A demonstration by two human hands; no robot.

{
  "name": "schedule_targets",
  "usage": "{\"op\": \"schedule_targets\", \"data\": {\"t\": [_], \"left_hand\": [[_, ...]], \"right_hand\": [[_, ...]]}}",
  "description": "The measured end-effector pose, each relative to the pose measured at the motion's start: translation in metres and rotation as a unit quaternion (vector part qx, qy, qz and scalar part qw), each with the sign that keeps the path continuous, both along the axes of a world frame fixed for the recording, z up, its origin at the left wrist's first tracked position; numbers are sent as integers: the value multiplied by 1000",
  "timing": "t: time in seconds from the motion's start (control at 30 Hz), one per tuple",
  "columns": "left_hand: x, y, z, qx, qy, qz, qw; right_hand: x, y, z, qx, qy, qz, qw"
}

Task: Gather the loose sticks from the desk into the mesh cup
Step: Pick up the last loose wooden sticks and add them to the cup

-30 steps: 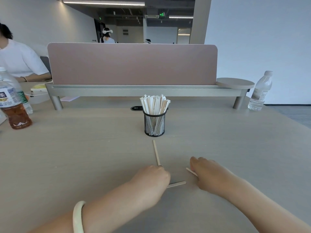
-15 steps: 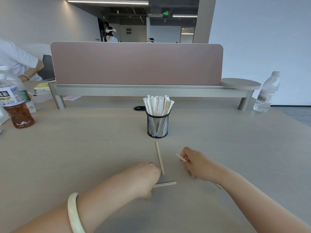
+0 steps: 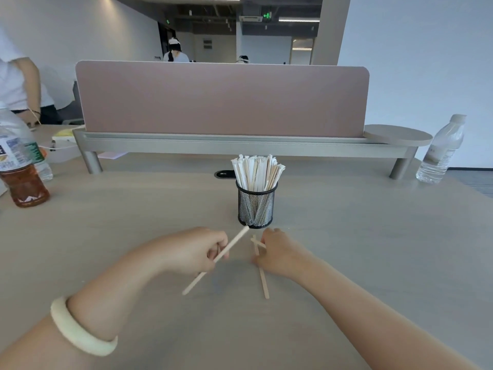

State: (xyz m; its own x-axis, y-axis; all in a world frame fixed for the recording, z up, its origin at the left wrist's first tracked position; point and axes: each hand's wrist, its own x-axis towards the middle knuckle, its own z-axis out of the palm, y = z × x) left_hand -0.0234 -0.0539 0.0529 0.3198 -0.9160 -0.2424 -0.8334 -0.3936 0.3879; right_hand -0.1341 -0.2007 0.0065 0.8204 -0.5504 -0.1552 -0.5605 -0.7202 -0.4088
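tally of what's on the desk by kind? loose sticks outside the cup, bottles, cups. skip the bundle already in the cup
Loose sticks: 3, one in the left hand, two at the right hand
Bottles: 3
Mesh cup: 1
Total: 7

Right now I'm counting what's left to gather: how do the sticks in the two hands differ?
The left hand pinches one stick, slanting up toward the mesh cup. The right hand holds two sticks crossed, the longer-showing one pointing back toward the person. All look like the same pale, flat wood, none in the cup yet.
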Motion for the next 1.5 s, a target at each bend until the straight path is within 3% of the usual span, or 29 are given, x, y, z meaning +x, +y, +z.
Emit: {"op": "schedule_targets", "data": {"t": [0.1, 0.2, 0.33, 0.43, 0.53, 0.63, 0.7, 0.8, 0.9, 1.03, 1.13, 1.2, 1.37, 1.5], "left_hand": [[14, -7, -4, -80, 145, 59, 984], [19, -18, -1, -185, 224, 105, 951], [24, -46, 20, -419, 256, 175, 853], [31, -77, 28, -511, 224, 203, 804], [39, -103, 20, -513, 166, 240, 808], [44, -114, 6, -480, 69, 244, 839], [45, -117, -4, -452, 14, 244, 858], [44, -122, -13, -426, -8, 233, 874], [45, -123, -15, -454, 6, 228, 861], [50, -124, -13, -483, -17, 204, 852], [53, -123, -14, -483, -59, 187, 853], [54, -123, -16, -488, -72, 177, 852], [55, -120, -24, -488, -85, 164, 853], [56, -118, -24, -480, -87, 171, 856]], "right_hand": [[5, 0, 11, -82, 63, 31, 994], [6, -4, 15, -144, 117, 60, 981], [5, -13, 12, -150, 133, 87, 976], [-1, -21, 8, -105, 108, 86, 985], [-6, -29, 5, -67, 79, 92, 990], [-10, -36, 9, -10, 43, 90, 995], [-12, -43, 14, 107, -3, 62, 992], [-14, -52, 27, 260, -74, 41, 962], [-18, -59, 48, 347, -185, 36, 919], [-22, -65, 72, 432, -364, -7, 825], [-15, -68, 86, 443, -485, -21, 754], [-5, -69, 94, 407, -537, -28, 738], [41, -64, 97, 313, -561, -46, 765], [63, -64, 77, 297, -549, -73, 778]]}}
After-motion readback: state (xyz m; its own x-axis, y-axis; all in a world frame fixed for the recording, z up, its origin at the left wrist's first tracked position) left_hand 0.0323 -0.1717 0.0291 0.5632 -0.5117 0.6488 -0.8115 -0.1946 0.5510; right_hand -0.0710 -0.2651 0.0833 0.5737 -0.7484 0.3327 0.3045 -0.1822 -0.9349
